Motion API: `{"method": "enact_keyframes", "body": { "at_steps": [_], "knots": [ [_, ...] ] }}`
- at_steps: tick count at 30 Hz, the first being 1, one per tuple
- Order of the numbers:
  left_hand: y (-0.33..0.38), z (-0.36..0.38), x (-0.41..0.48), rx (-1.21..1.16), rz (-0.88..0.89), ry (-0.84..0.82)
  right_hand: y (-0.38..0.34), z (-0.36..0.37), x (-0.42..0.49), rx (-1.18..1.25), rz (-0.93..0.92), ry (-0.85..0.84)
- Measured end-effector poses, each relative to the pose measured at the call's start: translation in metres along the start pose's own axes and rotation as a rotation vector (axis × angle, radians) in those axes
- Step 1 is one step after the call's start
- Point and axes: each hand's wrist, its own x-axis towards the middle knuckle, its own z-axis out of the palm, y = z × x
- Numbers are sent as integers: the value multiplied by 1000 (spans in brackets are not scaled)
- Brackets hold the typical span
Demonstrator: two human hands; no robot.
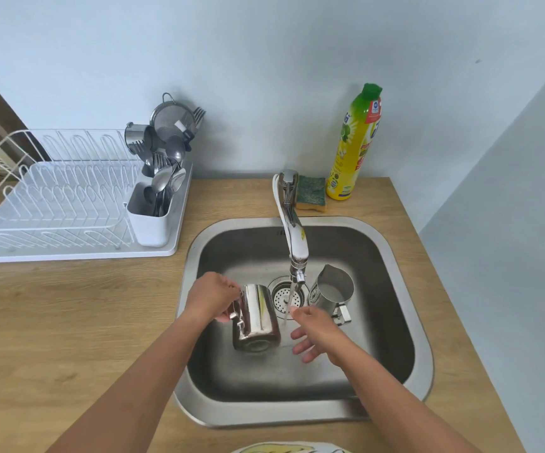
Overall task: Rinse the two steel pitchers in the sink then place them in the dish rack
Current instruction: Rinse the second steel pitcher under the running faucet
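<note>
My left hand [212,297] grips one steel pitcher [258,318] by its handle and holds it tipped over above the steel sink [395,250], its base turned toward me. My right hand [313,331] hovers just right of it with fingers spread, empty, under a thin stream from the tap [295,237]. The second steel pitcher [331,291] stands upright in the sink to the right of the drain [286,294], with whitish liquid inside. The white dish rack [55,204] sits on the counter to the left.
A white cutlery holder [152,217] full of spoons and forks stands at the rack's right end, with a strainer behind it. A green-and-yellow sponge [310,192] and a yellow dish soap bottle [356,145] stand behind the sink. The wooden counter [68,322] surrounds everything.
</note>
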Motion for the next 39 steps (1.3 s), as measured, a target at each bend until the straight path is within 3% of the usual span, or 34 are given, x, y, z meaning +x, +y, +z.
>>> {"method": "enact_keyframes", "body": {
  "at_steps": [3, 8, 10, 17, 23, 33, 39],
  "knots": [
    [0, 0, -1, -110, 37, 95, 4, -12, -1, 28, -58, 97],
    [-6, 10, 1, -162, 166, 265, 8, -39, -6, -140, -210, 530],
    [-8, 17, -1, -218, 197, 309, 8, -46, -8, -181, -214, 604],
    [-22, 41, 1, -294, 216, 384, 14, -53, 13, -133, 0, 554],
    [-37, 53, 5, -354, 149, 335, 27, -55, 35, -127, 66, 477],
    [-49, 55, 12, -314, 72, 277, 33, -49, 26, 95, -34, 469],
    [-47, 56, 11, -88, 166, 255, 35, -47, 19, 166, -88, 481]
  ]
}}
